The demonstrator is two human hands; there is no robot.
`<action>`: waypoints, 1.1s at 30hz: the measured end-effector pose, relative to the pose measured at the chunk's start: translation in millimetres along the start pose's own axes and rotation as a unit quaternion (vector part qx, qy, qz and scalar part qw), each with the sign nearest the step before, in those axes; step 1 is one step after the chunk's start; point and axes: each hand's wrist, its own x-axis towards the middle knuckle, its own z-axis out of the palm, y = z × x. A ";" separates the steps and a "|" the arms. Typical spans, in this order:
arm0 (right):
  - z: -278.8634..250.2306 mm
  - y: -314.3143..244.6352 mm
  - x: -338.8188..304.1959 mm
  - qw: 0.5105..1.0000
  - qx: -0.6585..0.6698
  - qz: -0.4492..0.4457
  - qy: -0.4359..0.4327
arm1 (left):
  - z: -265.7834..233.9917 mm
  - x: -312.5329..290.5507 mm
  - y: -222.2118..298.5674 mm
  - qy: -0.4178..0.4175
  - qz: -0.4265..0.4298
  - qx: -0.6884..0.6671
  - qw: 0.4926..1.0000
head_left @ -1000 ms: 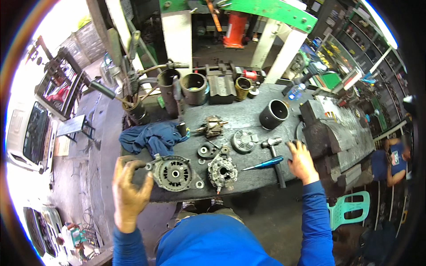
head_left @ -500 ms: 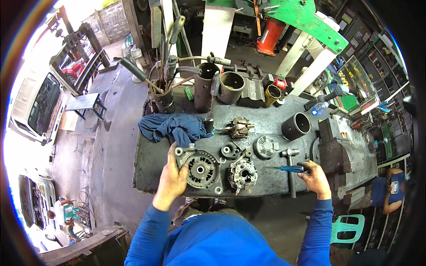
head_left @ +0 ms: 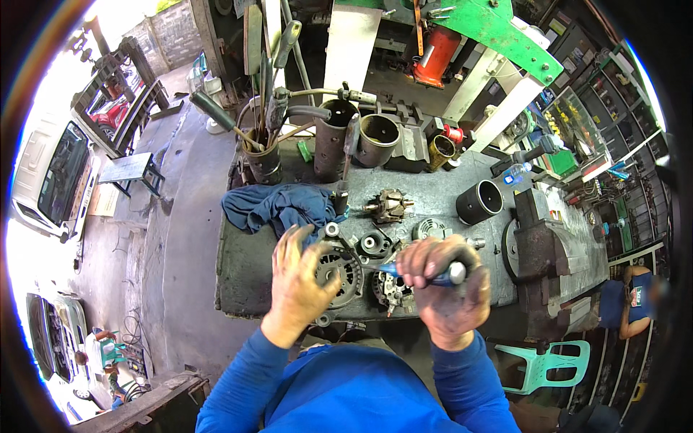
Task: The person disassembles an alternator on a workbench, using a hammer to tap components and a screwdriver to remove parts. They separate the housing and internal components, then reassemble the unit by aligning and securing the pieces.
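Note:
My left hand (head_left: 296, 285) rests on the left rim of a round alternator housing (head_left: 341, 265) that lies on the grey metal workbench (head_left: 238, 267). A blue-handled screwdriver (head_left: 422, 273) sits in my right hand (head_left: 447, 289), which is shut on its handle; the shaft points left toward the housing. Under that hand lies a second alternator part with copper windings (head_left: 386, 289). Just behind the hands are a rotor (head_left: 388, 204), a pulley-like piece (head_left: 375, 242) and a finned round part (head_left: 432, 229).
A blue rag (head_left: 278, 206) lies at the bench's left back. Metal cylinders (head_left: 379, 138) and a can of long tools (head_left: 263, 162) stand along the back. A black sleeve (head_left: 479, 201) and a heavy vise (head_left: 538, 252) are on the right. A green plastic chair (head_left: 541, 364) stands lower right.
My right hand has lifted the blue-handled screwdriver off the bench and brought it left over the parts. My left hand stays on the alternator housing. The view has moved closer to the bench.

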 end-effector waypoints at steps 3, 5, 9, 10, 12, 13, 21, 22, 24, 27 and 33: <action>12.5 20.8 2.4 0.999 -0.002 0.038 0.004 | 8.5 -9.6 12.8 -0.047 -0.032 0.051 0.997; 14.5 31.3 4.8 0.999 -0.006 0.037 -0.020 | 15.6 -6.9 12.8 -0.077 -0.046 0.062 0.994; 16.0 44.5 3.9 0.994 -0.074 0.076 -0.019 | 28.4 -1.0 5.5 -0.095 -0.060 0.053 0.992; 16.5 46.7 2.9 0.994 -0.068 0.083 -0.015 | 30.3 -1.2 3.6 -0.097 -0.063 0.054 0.992; 16.5 49.5 1.3 0.993 -0.070 0.089 -0.012 | 33.5 -2.4 0.8 -0.069 -0.046 0.047 0.995; 16.0 50.6 1.3 0.993 -0.079 0.090 -0.012 | 34.7 -3.2 0.0 -0.067 -0.045 0.046 0.996; 25.4 61.1 -2.6 0.983 -0.131 0.069 0.108 | 36.3 -3.6 0.5 -0.066 -0.052 0.046 0.995; 28.1 63.1 -3.4 0.975 -0.149 0.082 0.140 | 36.1 -3.7 0.6 -0.065 -0.052 0.042 0.996; 31.9 65.1 -5.2 0.982 -0.137 0.077 0.102 | 35.9 -3.8 0.4 -0.066 -0.053 0.034 0.996; 26.2 63.0 -0.5 0.988 -0.129 0.079 0.040 | 35.3 -2.3 -1.4 -0.063 -0.048 0.021 0.997; 7.9 59.0 18.8 0.981 -0.076 0.156 -0.089 | 31.8 1.4 -4.4 -0.048 -0.004 -0.005 0.999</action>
